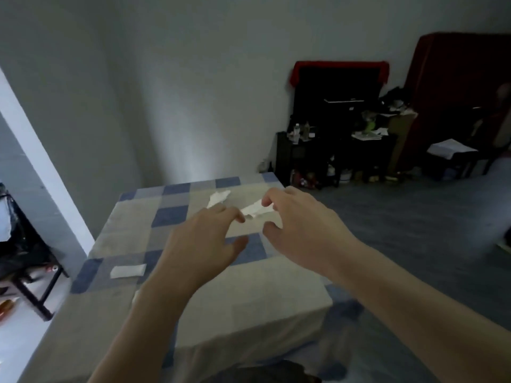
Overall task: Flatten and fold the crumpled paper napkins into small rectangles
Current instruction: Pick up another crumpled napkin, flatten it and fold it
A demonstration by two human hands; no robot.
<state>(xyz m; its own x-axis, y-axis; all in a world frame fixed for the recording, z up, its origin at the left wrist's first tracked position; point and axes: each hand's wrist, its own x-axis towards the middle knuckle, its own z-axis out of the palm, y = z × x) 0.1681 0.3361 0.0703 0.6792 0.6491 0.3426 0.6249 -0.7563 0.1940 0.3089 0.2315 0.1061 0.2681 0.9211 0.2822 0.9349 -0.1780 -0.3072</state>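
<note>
Grip: none confirmed on either side. Noted folded napkin (128, 271) set aside at left of checked tabletop (171, 219), judged finished. Left hand (203, 241) spread, fingertips at crumpled napkin (255, 209) mid-table. Right hand (300, 228) loosely curled above same piece; contact uncertain. Second crumpled napkin (219, 197) beyond.

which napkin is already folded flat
The napkin near the left edge of the checked cloth, a neat small rectangle; the two farther ones are crumpled.
</note>
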